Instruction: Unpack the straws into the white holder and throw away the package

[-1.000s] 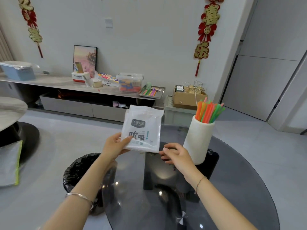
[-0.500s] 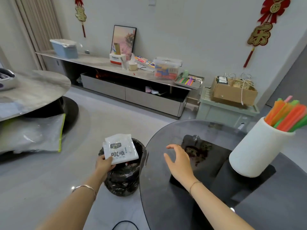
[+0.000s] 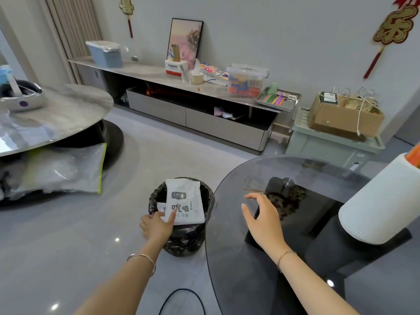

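You are on the last step: the flat white plastic straw package with dark printed lettering (image 3: 184, 202) sits right over the mouth of the small round bin lined with a black bag (image 3: 181, 223), pinched at its lower corner by your left hand (image 3: 156, 226). All that seems left is to loosen that pinch so the package falls inside; nothing blocks the opening, though something pale already lies in there. Your right hand (image 3: 263, 220) hovers spread and empty above the round dark glass counter (image 3: 261, 280), whose edge stands just beside the bin. The tall white cylindrical holder (image 3: 381, 205) at the far right already carries orange straws (image 3: 414, 155). A thin black cable (image 3: 181, 298) loops on the floor near your feet.
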